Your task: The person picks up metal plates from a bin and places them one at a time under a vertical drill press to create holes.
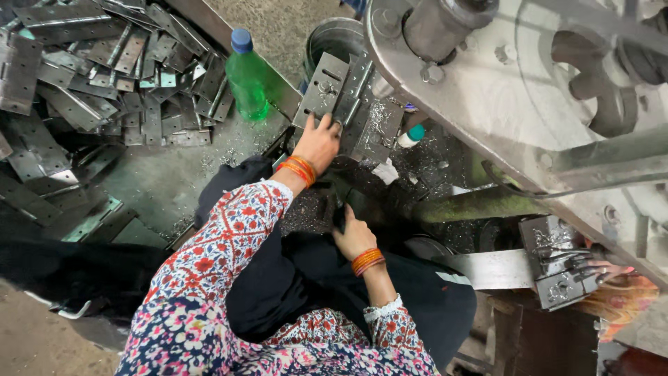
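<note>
My left hand [318, 141], with orange bangles at the wrist, grips the lower edge of a grey metal hinge plate [332, 89]. The plate lies tilted on the machine's bed, among metal shavings. My right hand [353, 235], also wearing bangles, reaches down into a dark gap below the bed. Its fingers curl around something dark that I cannot make out. Both arms are in floral sleeves over dark cloth on my lap.
A pile of similar metal plates [104, 69] covers the floor at upper left. A green bottle with a blue cap [247, 76] stands beside it. A large machine wheel and frame [515, 97] fill the right. A metal block with springs [560, 268] sits at lower right.
</note>
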